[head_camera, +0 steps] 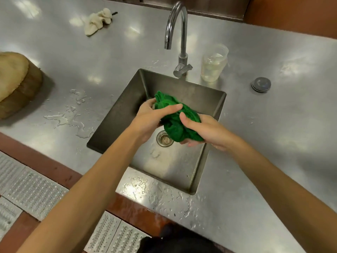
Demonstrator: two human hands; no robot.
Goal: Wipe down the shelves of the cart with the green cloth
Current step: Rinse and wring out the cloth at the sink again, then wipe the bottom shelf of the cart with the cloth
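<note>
green cloth (175, 123) is bunched into a wad above the sink (125, 108), over the drain, held between both hands. left grip (151, 117) is curled round its far end, thumb laid across the top. right grip (204, 132) is wrapped round the near end. a curved tap (177, 33) stands behind the sink, a clear cup (214, 63) just beside it. water puddles lie on the steel counter (273, 143); a beige rag (98, 21) lies well apart, back left.

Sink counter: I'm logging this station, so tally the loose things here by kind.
Cloths: 2, a green cloth and a beige cloth
Clear plastic jar: 1
Wooden chopping block: 1
Round grey disc: 1
Total: 5
</note>
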